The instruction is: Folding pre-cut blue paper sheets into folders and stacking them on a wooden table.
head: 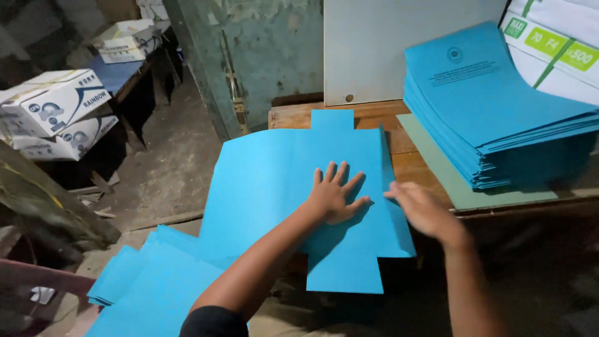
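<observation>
At the far left I see white cardboard boxes [53, 100] stacked on a dark side table, well apart from my hands. Lower down, a loose pile of blue sheets [150, 281] sits below the near left corner of the surface, partly under my left forearm.

Moving right, the blue die-cut sheet [281, 181] lies flat across the left end of the wooden surface [412, 165], overhanging its left and near edges. One tab points toward the far edge and another hangs past the near edge. My left hand [334, 196] rests palm down on this sheet, fingers spread wide and flat; its grip is fully splayed, closed on nothing, only pressing.

Just beside it, the sheet's right flap stands raised along a fold line that runs from far to near. My right hand [424, 212] is at that flap's outer edge, fingers stretched out toward the fold. It is blurred, so I cannot tell whether its grip pinches the paper or just touches it.

Further right, a tall stack of printed blue folders [493, 106] sits toward the far right corner of the surface on a grey-green board [468, 193]. Behind the stack stands a white wrapped paper ream [561, 50] with green labels, against the wall.
</observation>
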